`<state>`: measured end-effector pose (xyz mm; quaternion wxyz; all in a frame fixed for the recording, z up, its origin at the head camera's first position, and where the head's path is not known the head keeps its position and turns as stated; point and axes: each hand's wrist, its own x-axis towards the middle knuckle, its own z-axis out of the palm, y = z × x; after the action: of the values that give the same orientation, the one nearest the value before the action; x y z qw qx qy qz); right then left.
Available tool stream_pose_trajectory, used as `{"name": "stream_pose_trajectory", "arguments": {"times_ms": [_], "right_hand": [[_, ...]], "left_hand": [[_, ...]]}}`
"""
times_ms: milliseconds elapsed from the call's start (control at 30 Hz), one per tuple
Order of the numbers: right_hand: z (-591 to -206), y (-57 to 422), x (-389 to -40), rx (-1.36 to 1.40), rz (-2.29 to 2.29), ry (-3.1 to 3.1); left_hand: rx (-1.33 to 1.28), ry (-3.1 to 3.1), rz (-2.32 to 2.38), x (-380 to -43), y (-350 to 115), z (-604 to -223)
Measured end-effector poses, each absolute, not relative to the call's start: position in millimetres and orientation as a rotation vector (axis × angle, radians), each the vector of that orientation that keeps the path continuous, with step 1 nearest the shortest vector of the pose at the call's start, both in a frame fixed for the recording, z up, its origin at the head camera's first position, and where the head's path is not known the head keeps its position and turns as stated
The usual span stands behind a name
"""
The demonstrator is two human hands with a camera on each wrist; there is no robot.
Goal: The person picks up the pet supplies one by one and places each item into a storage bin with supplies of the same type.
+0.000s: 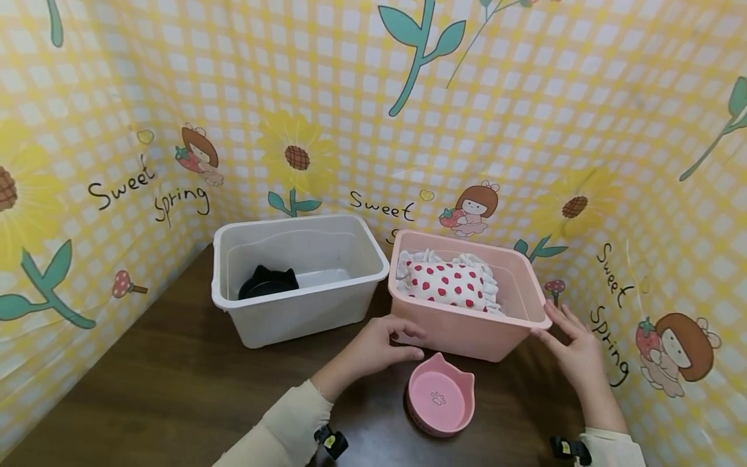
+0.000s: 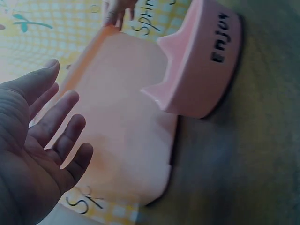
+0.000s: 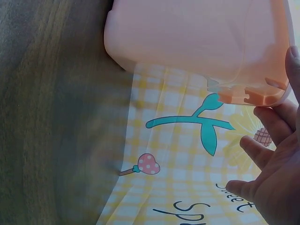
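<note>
My left hand (image 1: 373,347) hovers at the front left of a pink storage bin (image 1: 461,331), its fingers loosely bent and holding nothing. The left wrist view has the same hand (image 2: 42,136) apart from the bin wall. My right hand (image 1: 578,353) holds the bin's front right corner between thumb and index finger; the other fingers spread away in the right wrist view. Inside the bin lies a small white pillow (image 1: 446,282) with red strawberries and a ruffled edge. A pink cat-eared pet bowl (image 1: 440,399) with a paw print stands on the table before the bin.
Left of the pink bin stands a white storage bin (image 1: 303,308) with a black cat-eared bowl (image 1: 268,282) inside. Both rest on a dark wooden table (image 1: 146,383). A yellow checked cloth (image 1: 350,97) with sunflowers encloses the back and sides.
</note>
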<state>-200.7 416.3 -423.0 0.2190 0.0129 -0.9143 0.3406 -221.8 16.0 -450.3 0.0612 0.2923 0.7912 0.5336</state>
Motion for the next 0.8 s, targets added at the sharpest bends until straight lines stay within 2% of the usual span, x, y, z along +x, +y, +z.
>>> {"name": "stream_pose_trajectory", "arguments": {"times_ms": [267,800], "right_hand": [[-424.2,417.2,-200.3,0.036,0.945,-2.533],[-422.4,416.0,-200.2,0.037,0.933,-2.533]], "left_hand": [[0.868,2.362,1.610,-225.9,28.1,-471.5],[0.892,2.398,1.504,-234.3,53.6,-489.8]]}}
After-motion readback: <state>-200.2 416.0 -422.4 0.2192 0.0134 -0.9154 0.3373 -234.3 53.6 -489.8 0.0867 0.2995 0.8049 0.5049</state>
